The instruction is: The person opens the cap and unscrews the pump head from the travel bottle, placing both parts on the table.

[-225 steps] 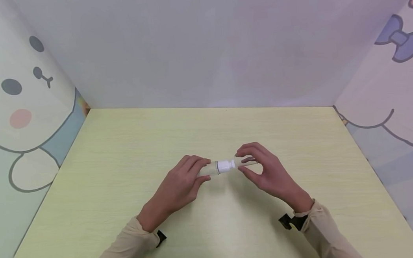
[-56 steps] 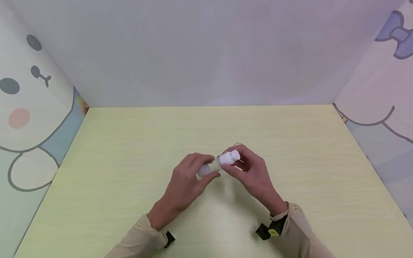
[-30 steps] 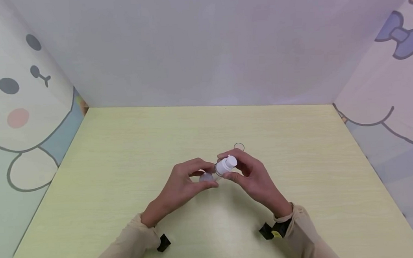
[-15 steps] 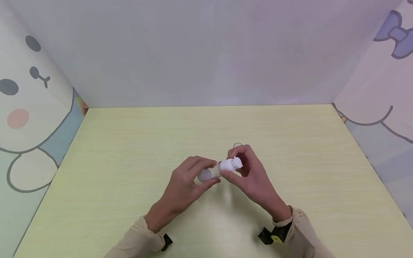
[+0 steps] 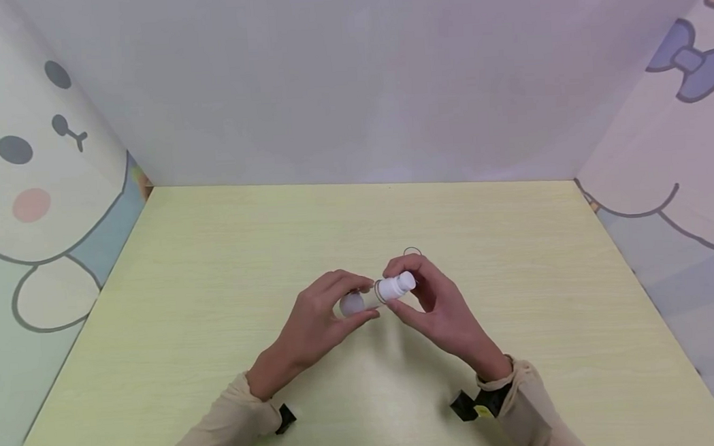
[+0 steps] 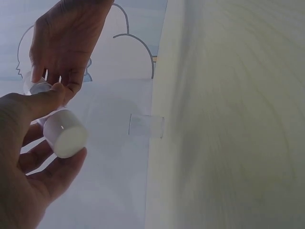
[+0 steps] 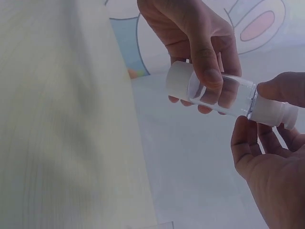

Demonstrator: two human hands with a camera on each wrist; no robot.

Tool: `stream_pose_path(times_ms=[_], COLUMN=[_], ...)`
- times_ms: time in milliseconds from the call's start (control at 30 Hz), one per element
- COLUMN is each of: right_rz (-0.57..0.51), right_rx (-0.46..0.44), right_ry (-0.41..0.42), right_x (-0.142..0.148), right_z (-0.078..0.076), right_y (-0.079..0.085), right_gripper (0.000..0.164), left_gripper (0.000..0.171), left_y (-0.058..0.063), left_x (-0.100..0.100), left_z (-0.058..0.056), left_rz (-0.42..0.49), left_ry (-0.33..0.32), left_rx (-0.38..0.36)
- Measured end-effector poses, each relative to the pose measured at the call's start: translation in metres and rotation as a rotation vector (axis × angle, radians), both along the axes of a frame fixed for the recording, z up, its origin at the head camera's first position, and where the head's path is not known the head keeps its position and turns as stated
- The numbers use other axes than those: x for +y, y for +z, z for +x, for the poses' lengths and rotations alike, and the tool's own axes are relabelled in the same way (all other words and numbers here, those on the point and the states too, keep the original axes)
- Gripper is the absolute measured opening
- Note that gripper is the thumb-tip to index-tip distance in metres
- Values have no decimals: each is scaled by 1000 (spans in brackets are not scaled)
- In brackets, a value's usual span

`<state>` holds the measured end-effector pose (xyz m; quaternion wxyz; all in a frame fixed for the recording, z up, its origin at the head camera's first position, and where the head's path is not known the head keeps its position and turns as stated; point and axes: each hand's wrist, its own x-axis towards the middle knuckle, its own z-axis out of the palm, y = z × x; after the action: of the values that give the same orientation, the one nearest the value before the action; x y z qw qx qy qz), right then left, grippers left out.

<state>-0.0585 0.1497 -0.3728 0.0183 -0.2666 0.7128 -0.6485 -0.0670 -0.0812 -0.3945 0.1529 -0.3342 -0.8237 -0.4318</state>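
1. The bottle (image 5: 370, 296) is between the two hands, raised above the worktop (image 5: 230, 251) and lying close to level, tilted a little.
2. The left hand (image 5: 315, 317) grips the clear body, thumb across one side and fingers round the other; the white base (image 7: 178, 81) is on this hand's side.
3. The right hand (image 5: 440, 308) pinches the white collar (image 5: 388, 289) between thumb and fingers, the thumb at the seam where the collar meets the clear body.
4. The white nozzle end (image 5: 406, 281) points toward the right hand's palm, past the pinching fingertips.
5. The hands are near each other, one at each end of the bottle.
6. A clear cylinder (image 6: 147, 126) stands on the worktop just beyond the right hand, which partly hides it in the head view.
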Motion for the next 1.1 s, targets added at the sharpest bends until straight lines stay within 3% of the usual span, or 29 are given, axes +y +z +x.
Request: stream_pose_path(times_ms=[267, 400, 700, 1100], right_rz=[8, 32, 64, -11], right_rx=[27, 23, -38, 2], right_ry=[7, -44, -148, -45], right_x=[-1, -2, -3, 0], right_z=[0, 0, -1, 0], right_y=[-1, -2, -4, -1], right_gripper=[45, 50, 45, 52], left_gripper=[40, 41, 42, 41], left_y=[-2, -3, -4, -2], left_x=[0, 0, 0, -2], left_z=[0, -1, -2, -2], left_rz=[5, 3, -16, -28], left_ry=[3, 9, 16, 10], left_rx=[1, 1, -10, -14])
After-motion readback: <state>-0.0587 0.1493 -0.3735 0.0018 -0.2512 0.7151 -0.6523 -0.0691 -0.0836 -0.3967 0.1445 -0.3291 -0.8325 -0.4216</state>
